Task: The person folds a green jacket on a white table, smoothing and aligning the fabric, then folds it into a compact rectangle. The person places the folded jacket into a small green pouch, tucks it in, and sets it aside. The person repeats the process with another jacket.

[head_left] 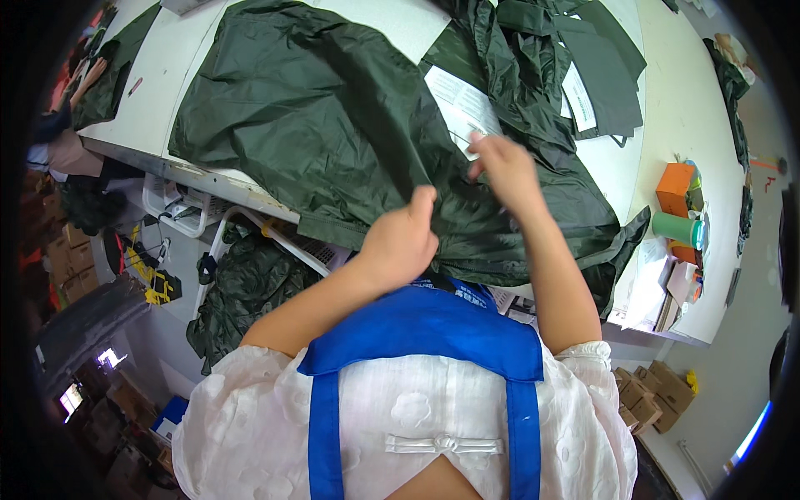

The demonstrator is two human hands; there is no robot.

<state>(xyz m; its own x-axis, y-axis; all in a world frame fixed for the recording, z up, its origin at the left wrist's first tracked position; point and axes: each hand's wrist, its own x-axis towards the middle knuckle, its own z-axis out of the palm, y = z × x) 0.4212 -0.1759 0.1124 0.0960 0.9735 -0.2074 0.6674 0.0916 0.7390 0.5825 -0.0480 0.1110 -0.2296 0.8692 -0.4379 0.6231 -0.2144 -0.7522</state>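
A large dark green garment of thin, shiny fabric spreads over the white table in front of me and hangs past its near edge. My left hand is closed on a fold of it, thumb pointing up. To the right, my right hand is raised over the fabric, slightly blurred, with thumb and forefinger pinched together. Something thin and dark shows at those fingertips, too small to name. Behind them lies a white printed sheet, partly covered by the bunched green cloth.
Flat green pieces with white labels lie at the far right. An orange box, a green thread spool and papers sit along the right side. Below the left edge stands a white basket; another person's hand works at far left.
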